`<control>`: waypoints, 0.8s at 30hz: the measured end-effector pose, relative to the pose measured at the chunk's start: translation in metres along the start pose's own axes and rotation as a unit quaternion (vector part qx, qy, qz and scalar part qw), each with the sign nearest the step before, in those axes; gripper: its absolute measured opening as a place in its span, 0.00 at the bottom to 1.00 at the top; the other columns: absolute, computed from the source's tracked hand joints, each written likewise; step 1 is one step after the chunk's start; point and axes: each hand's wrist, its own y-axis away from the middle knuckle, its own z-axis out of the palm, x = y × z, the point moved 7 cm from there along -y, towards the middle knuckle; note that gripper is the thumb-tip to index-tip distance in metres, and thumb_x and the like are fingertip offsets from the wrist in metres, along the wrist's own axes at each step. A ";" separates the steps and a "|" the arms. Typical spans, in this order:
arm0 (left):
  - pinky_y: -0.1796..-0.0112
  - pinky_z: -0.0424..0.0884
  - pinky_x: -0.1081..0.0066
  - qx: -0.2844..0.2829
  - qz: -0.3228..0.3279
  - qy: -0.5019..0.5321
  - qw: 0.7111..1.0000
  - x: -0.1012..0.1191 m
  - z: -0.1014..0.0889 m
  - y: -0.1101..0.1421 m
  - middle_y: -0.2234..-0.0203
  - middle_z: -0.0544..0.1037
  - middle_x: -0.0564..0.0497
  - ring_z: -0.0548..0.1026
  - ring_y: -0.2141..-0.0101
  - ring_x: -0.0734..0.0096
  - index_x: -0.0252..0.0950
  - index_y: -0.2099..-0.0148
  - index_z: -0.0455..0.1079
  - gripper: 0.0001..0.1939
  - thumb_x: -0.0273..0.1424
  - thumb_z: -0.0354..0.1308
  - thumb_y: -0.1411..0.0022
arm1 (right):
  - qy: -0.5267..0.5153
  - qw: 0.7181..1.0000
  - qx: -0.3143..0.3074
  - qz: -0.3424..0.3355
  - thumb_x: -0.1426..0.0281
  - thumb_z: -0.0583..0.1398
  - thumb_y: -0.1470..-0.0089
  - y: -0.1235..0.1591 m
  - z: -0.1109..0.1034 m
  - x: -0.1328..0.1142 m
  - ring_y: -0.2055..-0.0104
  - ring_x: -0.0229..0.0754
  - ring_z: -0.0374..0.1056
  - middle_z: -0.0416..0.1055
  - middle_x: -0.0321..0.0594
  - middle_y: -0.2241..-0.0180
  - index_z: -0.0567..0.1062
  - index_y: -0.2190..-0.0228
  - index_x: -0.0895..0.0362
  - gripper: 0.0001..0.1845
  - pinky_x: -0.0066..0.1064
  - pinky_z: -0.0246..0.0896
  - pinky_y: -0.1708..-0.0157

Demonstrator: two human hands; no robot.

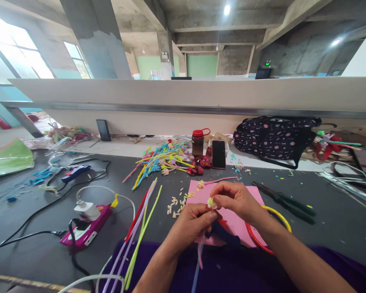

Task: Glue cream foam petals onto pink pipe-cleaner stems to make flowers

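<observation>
Above a pink sheet (pixel 242 228), both hands meet at a small pale-yellow flower (pixel 212 202) that looks built from short pieces. My left hand (pixel 192 221) is closed on the flower's base, and a pink stem (pixel 200 256) hangs below its fingers. Thumb and forefinger of my right hand (pixel 236 201) pinch the flower's petals from the other side. Another small flower (pixel 200 184) on a pink stem lies at the sheet's far edge. Short cream pieces (pixel 174 207) are scattered left of the sheet. Under the hands is a dark blue object (pixel 224 235), partly hidden.
Green-handled pliers (pixel 288 203) lie right, beside red and yellow rings (pixel 280 215). Long coloured strips (pixel 143 219) and a magenta power strip (pixel 90 230) are at left. Behind are piled coloured stems (pixel 161 158), a bottle (pixel 197 144), a phone (pixel 218 154) and a dark patterned bag (pixel 274 138).
</observation>
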 end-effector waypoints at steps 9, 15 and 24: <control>0.85 0.48 0.78 0.011 -0.005 0.130 0.991 -0.008 -0.009 0.001 0.88 0.67 0.54 0.56 0.88 0.84 0.29 0.76 0.74 0.16 0.40 0.64 0.55 | -0.019 0.998 0.045 -0.037 0.59 0.50 0.41 0.000 -0.010 -0.005 0.75 0.34 0.67 0.72 0.44 0.66 0.73 0.62 0.59 0.19 0.25 0.53 0.79; 0.85 0.48 0.77 0.008 0.021 0.217 0.976 -0.012 -0.014 0.004 0.87 0.70 0.53 0.57 0.89 0.83 0.30 0.74 0.75 0.15 0.40 0.66 0.57 | -0.028 0.999 0.031 0.005 0.58 0.55 0.44 -0.001 -0.002 0.002 0.78 0.34 0.66 0.72 0.40 0.71 0.73 0.65 0.59 0.17 0.25 0.51 0.81; 0.83 0.51 0.77 0.006 0.040 0.229 0.972 -0.017 -0.015 0.002 0.86 0.71 0.53 0.58 0.88 0.83 0.31 0.75 0.75 0.11 0.34 0.67 0.58 | -0.009 0.999 0.032 -0.042 0.62 0.52 0.42 0.003 -0.001 -0.011 0.73 0.35 0.67 0.73 0.41 0.67 0.74 0.62 0.56 0.15 0.26 0.56 0.77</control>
